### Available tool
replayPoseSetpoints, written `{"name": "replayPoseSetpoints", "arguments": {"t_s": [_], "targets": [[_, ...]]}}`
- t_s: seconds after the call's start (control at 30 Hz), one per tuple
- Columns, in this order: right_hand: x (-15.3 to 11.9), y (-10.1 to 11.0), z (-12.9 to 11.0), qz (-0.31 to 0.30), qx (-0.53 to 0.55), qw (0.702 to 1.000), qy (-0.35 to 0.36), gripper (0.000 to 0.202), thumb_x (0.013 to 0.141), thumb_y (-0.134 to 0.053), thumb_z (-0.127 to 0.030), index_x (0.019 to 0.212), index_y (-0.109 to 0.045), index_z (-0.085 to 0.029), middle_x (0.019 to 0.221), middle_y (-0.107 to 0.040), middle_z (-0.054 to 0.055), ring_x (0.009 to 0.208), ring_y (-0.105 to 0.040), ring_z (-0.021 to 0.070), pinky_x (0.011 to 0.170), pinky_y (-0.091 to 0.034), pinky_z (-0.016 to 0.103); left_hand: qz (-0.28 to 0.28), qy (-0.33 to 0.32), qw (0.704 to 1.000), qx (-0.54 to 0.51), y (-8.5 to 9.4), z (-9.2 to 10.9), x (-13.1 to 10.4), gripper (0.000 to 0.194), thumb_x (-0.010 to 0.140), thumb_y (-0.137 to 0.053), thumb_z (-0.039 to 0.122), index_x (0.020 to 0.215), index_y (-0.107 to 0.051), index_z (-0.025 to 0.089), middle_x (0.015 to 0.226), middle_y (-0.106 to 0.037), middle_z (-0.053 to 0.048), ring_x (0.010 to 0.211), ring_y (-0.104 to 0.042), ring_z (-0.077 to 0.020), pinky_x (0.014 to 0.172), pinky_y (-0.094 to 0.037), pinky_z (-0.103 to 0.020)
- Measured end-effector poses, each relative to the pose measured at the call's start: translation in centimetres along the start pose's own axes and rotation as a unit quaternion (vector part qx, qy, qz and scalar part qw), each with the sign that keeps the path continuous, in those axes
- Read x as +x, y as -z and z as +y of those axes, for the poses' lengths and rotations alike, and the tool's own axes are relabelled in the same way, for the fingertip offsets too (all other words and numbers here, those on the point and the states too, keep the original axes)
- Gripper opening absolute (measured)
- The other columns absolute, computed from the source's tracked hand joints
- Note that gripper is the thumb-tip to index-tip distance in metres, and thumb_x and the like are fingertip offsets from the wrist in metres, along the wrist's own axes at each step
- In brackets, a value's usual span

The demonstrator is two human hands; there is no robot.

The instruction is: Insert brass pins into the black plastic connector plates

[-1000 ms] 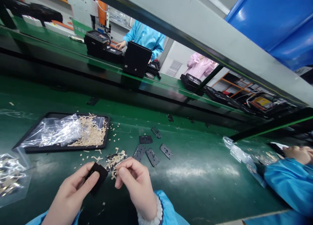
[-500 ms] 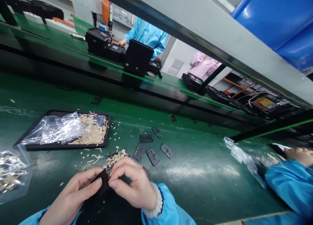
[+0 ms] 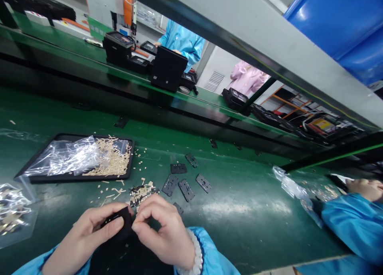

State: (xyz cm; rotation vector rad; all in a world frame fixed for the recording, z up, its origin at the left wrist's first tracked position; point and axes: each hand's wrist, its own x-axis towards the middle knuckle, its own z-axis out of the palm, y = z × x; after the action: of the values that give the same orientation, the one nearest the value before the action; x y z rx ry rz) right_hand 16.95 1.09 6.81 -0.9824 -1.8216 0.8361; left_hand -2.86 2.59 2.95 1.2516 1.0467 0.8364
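My left hand [image 3: 97,229] is closed on a small black plastic part [image 3: 127,219] at the bottom of the view, its thumb on the face. Just right of the part's edge, my right hand [image 3: 161,227] has thumb and index finger pinched together; whatever is between the fingertips is too small to name. A pile of small tan and dark pieces [image 3: 143,193] lies just beyond the hands. Several flat black plates [image 3: 186,190] are spread on the green table [image 3: 239,227] to the right of that pile.
A black tray [image 3: 74,180] holds clear bags and tan strips. Another clear bag [image 3: 14,215] of small pieces lies at the left edge. At the right, a co-worker's blue sleeve [image 3: 353,223] rests near a plastic bag [image 3: 290,187]. A raised shelf with black devices [image 3: 169,69] runs behind.
Both my hands have barely shifted; the black part is turned slightly, with more of its face showing. Across the shelf, a person's hands and a black device have moved.
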Motion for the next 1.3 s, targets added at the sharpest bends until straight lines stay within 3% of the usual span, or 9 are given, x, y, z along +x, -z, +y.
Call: {"name": "replayPoseSetpoints", "arguments": {"t_s": [0.2,0.3,0.47,0.6,0.77,0.93,1.03,1.17,1.3], "targets": [[-0.2,-0.2,-0.5,0.021,0.035,0.999,-0.028,0.014,0.082,-0.066,-0.016,0.069,-0.062,-0.019,0.075,-0.065,0.002,0.071,-0.065,0.0136,0.068,-0.054,0.023,0.102,0.015,0.995,-0.011,-1.3,1.6,-0.8,0.040,0.062,-0.076,0.066,0.073,-0.081,0.028,0.067,-0.074,-0.002,0.067,-0.068,-0.0222,0.062,-0.054,-0.024],[-0.3,-0.7,-0.2,0.016,0.112,0.989,-0.092,0.019,0.079,-0.071,-0.021,0.066,-0.057,-0.020,0.072,-0.061,0.000,0.065,-0.061,0.0126,0.063,-0.052,0.024,0.073,0.008,0.997,-0.020,-1.6,1.7,-0.9,0.035,0.064,-0.077,0.063,0.072,-0.080,0.028,0.066,-0.073,-0.002,0.065,-0.067,-0.0216,0.060,-0.053,-0.024],[-0.3,-2.2,1.1,0.029,0.345,0.897,-0.276,0.048,0.069,-0.082,-0.053,0.068,-0.046,-0.022,0.059,-0.054,-0.007,0.044,-0.050,0.0064,0.044,-0.042,0.018,0.061,0.033,0.993,-0.099,-1.8,1.3,-0.8,0.029,0.064,-0.081,0.053,0.075,-0.080,0.026,0.062,-0.071,-0.001,0.059,-0.065,-0.0203,0.056,-0.052,-0.026],[-0.5,-3.0,1.8,0.037,0.429,0.848,-0.309,0.054,0.064,-0.084,-0.060,0.072,-0.047,-0.021,0.048,-0.055,-0.008,0.037,-0.050,0.0063,0.040,-0.039,0.015,0.036,0.076,0.986,-0.142,-2.1,1.8,-0.7,0.038,0.060,-0.081,0.060,0.067,-0.077,0.023,0.056,-0.066,0.000,0.055,-0.058,-0.0162,0.054,-0.047,-0.024],[-1.1,-3.7,1.8,0.015,0.462,0.820,-0.337,0.057,0.061,-0.084,-0.063,0.073,-0.051,-0.019,0.049,-0.058,-0.006,0.035,-0.051,0.0067,0.037,-0.040,0.015,0.024,0.113,0.982,-0.151,-1.9,2.3,-0.5,0.044,0.055,-0.083,0.063,0.064,-0.075,0.021,0.055,-0.065,0.001,0.056,-0.054,-0.0143,0.055,-0.043,-0.023],[-1.6,-4.2,1.5,0.014,0.446,0.833,-0.326,0.057,0.063,-0.080,-0.067,0.071,-0.052,-0.019,0.053,-0.056,-0.005,0.037,-0.049,0.0057,0.040,-0.041,0.016,0.047,0.099,0.983,-0.147,-1.9,1.8,-0.5,0.045,0.054,-0.083,0.065,0.066,-0.077,0.023,0.057,-0.065,0.001,0.058,-0.055,-0.0146,0.058,-0.044,-0.022],[-1.9,-4.1,1.0,0.050,0.346,0.893,-0.282,0.044,0.077,-0.073,-0.059,0.074,-0.058,-0.018,0.055,-0.057,-0.003,0.044,-0.053,0.0083,0.046,-0.045,0.019,0.075,0.055,0.991,-0.094,-1.5,0.4,-0.6,0.039,0.062,-0.079,0.064,0.074,-0.079,0.026,0.062,-0.068,0.001,0.063,-0.061,-0.0169,0.062,-0.048,-0.022],[-2.1,-3.2,0.3,0.159,0.058,0.982,-0.081,0.004,0.082,-0.068,-0.021,0.082,-0.070,-0.017,0.072,-0.070,0.004,0.064,-0.066,0.0139,0.060,-0.051,0.022,0.142,-0.079,0.985,0.066,-0.8,-1.7,-1.0,0.021,0.070,-0.079,0.048,0.080,-0.079,0.030,0.082,-0.077,0.001,0.080,-0.070,-0.0206,0.074,-0.051,-0.019],[-1.7,-2.4,0.2,0.160,-0.179,0.969,0.062,0.012,0.087,-0.060,-0.013,0.083,-0.069,-0.020,0.072,-0.073,0.002,0.063,-0.068,0.0141,0.061,-0.049,0.023,0.177,-0.260,0.927,0.207,-1.1,-1.4,-1.4,0.019,0.078,-0.071,0.022,0.092,-0.075,0.034,0.087,-0.076,0.005,0.078,-0.070,-0.0162,0.085,-0.046,-0.019]]}}
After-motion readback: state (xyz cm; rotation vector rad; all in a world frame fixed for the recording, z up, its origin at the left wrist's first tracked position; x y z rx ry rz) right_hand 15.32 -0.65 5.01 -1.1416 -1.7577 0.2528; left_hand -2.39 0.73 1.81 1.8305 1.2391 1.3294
